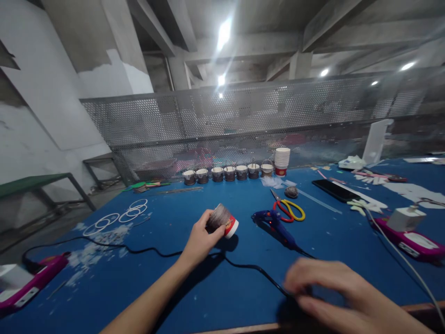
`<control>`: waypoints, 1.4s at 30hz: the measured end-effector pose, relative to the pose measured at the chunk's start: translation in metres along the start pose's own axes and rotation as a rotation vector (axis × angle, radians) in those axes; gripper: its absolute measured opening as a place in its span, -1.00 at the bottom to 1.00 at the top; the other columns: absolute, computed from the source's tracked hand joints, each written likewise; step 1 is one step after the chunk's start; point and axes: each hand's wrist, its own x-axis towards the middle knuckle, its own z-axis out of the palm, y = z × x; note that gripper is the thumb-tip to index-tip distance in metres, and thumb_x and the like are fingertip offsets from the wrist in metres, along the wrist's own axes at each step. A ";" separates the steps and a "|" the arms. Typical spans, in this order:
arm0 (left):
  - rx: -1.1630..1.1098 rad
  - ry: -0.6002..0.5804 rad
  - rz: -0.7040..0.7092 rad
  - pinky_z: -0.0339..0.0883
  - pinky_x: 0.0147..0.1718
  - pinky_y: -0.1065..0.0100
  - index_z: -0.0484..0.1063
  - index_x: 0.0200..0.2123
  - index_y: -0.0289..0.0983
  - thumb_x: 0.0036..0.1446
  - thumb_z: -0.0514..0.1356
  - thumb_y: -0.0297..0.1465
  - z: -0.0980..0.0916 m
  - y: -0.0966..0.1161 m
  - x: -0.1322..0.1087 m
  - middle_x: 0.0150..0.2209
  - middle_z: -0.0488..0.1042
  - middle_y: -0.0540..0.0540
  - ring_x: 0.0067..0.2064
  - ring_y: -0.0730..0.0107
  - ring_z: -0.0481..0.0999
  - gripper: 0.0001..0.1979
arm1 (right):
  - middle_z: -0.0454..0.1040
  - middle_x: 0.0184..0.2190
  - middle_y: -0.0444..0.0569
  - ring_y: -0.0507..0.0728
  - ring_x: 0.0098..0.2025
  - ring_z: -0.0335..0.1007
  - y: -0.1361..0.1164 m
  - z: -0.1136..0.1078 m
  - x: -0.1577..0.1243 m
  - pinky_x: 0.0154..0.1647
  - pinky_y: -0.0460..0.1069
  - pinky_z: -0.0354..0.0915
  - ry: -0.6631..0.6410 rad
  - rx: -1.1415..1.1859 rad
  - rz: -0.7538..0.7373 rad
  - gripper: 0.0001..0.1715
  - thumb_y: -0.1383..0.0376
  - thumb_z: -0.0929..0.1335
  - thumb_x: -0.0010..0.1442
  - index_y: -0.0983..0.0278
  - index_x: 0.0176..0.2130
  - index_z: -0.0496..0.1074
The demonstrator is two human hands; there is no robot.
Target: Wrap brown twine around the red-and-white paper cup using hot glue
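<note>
So the left hand [201,239] has a paper cup [223,219] pinched between thumb and fingers, held up off the blue table [167,287] near the middle of the view. The right hand [335,278], out at 4 o'clock from it, is a blur with curled fingers; can't tell if it's holding anything.

What could bite you, imo: the glue gun [278,227] lies at 3 o'clock with its nozzle poking toward 9, right at the cup. If it's hot, a careless reach could mean a scorched finger or a glue smear. The black cable [250,266] snakes below, around 5 o'clock, so a sleeve or wrist snagging it might drag stuff around. And a thumb squeezing too hard could dent the cup or shift its grey wrapping.

As for aim, the cup is tilted, long axis running roughly 10 to 4 o'clock. Grey-wrapped end sits up toward 10, red-and-white end down toward 4. Can't say for sure which end is the mouth.
</note>
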 end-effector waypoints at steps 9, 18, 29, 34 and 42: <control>-0.025 -0.030 0.012 0.30 -0.31 0.40 0.38 -0.29 -0.27 -0.02 0.19 -0.33 -0.002 0.002 -0.004 -0.39 0.43 0.03 -0.33 0.36 0.41 -0.80 | 0.51 -0.36 0.01 0.11 -0.32 0.42 0.044 0.053 0.100 -0.30 -0.04 0.33 0.187 -0.316 -0.144 -0.85 0.40 0.29 0.24 0.29 -0.26 0.47; -0.010 -0.035 0.034 0.30 -0.32 0.41 0.39 -0.30 -0.26 -0.05 0.20 -0.35 -0.001 0.008 -0.006 -0.38 0.41 0.02 -0.33 0.36 0.39 -0.81 | 0.47 -0.43 -0.05 0.10 -0.39 0.33 0.047 0.061 0.105 -0.38 -0.03 0.18 0.175 -0.506 -0.180 -0.87 0.37 0.30 0.24 0.27 -0.35 0.44; -0.009 -0.091 0.070 0.30 -0.32 0.41 0.40 -0.30 -0.26 -0.05 0.19 -0.39 0.000 0.002 -0.007 -0.39 0.40 0.02 -0.35 0.38 0.37 -0.82 | 0.43 -0.49 -0.05 0.12 -0.42 0.28 0.049 0.069 0.104 -0.35 0.02 0.09 0.258 -0.617 -0.220 -0.77 0.39 0.22 0.26 0.30 -0.40 0.38; -0.004 -0.083 0.060 0.30 -0.33 0.42 0.39 -0.31 -0.25 -0.07 0.18 -0.40 0.001 0.001 -0.007 -0.40 0.40 0.04 -0.36 0.38 0.38 -0.82 | 0.42 -0.52 -0.08 0.09 -0.44 0.29 0.049 0.068 0.102 -0.34 0.00 0.07 0.266 -0.575 -0.184 -0.79 0.39 0.24 0.24 0.28 -0.43 0.34; 0.020 -0.069 0.063 0.27 -0.36 0.44 0.39 -0.35 -0.26 -0.08 0.21 -0.39 0.003 0.002 -0.007 -0.42 0.38 0.05 -0.37 0.40 0.36 -0.85 | 0.42 -0.55 -0.12 0.06 -0.48 0.30 0.048 0.069 0.102 -0.36 -0.01 0.07 0.287 -0.526 -0.156 -0.82 0.38 0.27 0.19 0.26 -0.46 0.32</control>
